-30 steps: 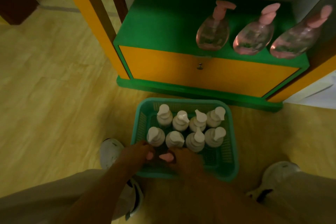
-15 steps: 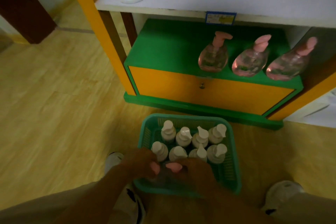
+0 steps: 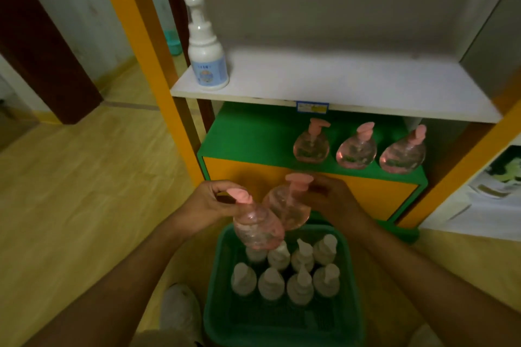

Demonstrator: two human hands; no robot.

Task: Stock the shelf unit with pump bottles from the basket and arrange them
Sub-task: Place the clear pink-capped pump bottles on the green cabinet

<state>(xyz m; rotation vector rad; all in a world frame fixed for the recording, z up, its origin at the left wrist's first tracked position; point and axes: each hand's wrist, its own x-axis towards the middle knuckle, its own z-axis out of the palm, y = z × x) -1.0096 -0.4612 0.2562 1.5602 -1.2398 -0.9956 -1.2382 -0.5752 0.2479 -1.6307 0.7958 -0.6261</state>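
Shelf unit [image 3: 180, 84]: orange posts, flat white board [image 3: 352, 79] mid-height, green-topped cabinet [image 3: 253, 132] with an orange front below it. White board holds one tall white foam bottle [image 3: 207, 65] at the far left corner, labelled, opaque plastic.

Green top carries three pink bottles [image 3: 356, 148] in a row toward the right; left part bare, likely where the next ones go.

Green basket [image 3: 353, 276] on the wood floor, near, directly below the hands; mesh plastic walls, rounded corners. Eight white pump bottles [image 3: 300, 287] stand in it in two rows of four, packed tight, so they stay upright.

Two pink pump bottles are in the air above the basket's far rim, touching or nearly so. Bulbous clear bodies, pink liquid, matte pink pump heads.

Left hand [image 3: 207, 204] grips the left bottle [image 3: 258, 227] at the neck, fingers curled under the pump; body tilts toward the camera, hanging from the neck grip. Right hand [image 3: 332, 201] is closed round the neck of the right bottle [image 3: 287, 208], which is nearer upright. Neck grips probably because the round bodies are smooth and wide.

Judged step: carrying both toward the green top, one per hand.

Shoe [image 3: 180, 310] visible near left of the basket.
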